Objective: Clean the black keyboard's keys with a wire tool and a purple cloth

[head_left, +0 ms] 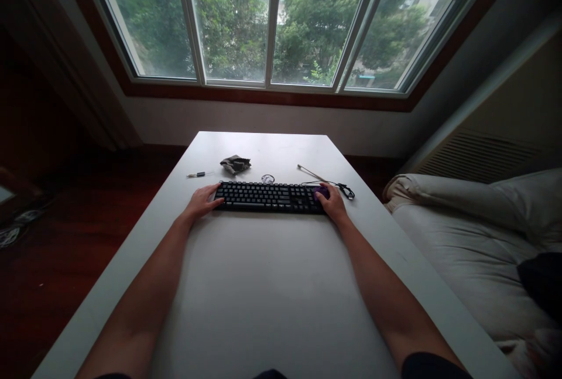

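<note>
A black keyboard (267, 197) lies flat across the white table. My left hand (204, 200) grips its left end, the thumb along the near corner and the fingers at the far one. At the opposite end my right hand (333, 201) is closed on a small purple lump (322, 191), pressed against the keys at the right. What the lump is made of I cannot make out. Beyond the right hand a thin black cable (346, 190) lies in a loose coil.
Behind the keyboard lie a crumpled grey cloth (236, 163), a small pen-like tool (195, 175), a thin stick (311, 172) and a little clear item (267, 178). The white table (272, 285) narrows toward the window. A pale sofa (452, 250) stands at the right.
</note>
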Action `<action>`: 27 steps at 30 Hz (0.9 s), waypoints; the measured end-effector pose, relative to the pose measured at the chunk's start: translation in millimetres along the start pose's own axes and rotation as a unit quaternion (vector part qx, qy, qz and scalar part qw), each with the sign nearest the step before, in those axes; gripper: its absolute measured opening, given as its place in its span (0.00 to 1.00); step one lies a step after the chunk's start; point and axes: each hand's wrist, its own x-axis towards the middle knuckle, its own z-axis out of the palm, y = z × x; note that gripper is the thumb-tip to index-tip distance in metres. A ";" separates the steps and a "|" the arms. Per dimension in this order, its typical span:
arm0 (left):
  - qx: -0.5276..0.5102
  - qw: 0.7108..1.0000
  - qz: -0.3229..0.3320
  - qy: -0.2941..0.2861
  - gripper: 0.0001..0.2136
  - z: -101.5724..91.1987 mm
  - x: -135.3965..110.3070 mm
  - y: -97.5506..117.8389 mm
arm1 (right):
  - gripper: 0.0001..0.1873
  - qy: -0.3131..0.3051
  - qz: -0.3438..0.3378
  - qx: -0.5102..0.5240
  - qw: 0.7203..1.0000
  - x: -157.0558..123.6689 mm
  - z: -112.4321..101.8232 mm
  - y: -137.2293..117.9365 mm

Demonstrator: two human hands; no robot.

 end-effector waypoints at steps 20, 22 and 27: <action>-0.039 0.997 -0.050 0.049 0.22 -0.2 -0.8 10.2 | 0.21 -0.076 0.002 0.048 0.996 6.6 -10.5 10.4; -0.041 0.997 -0.052 0.049 0.22 -0.2 -0.4 9.9 | 0.21 -0.058 0.020 0.050 0.997 6.5 -10.4 10.4; -0.040 0.996 -0.054 0.050 0.22 -0.2 -0.4 9.8 | 0.22 0.107 0.105 0.033 0.988 5.8 -13.3 9.2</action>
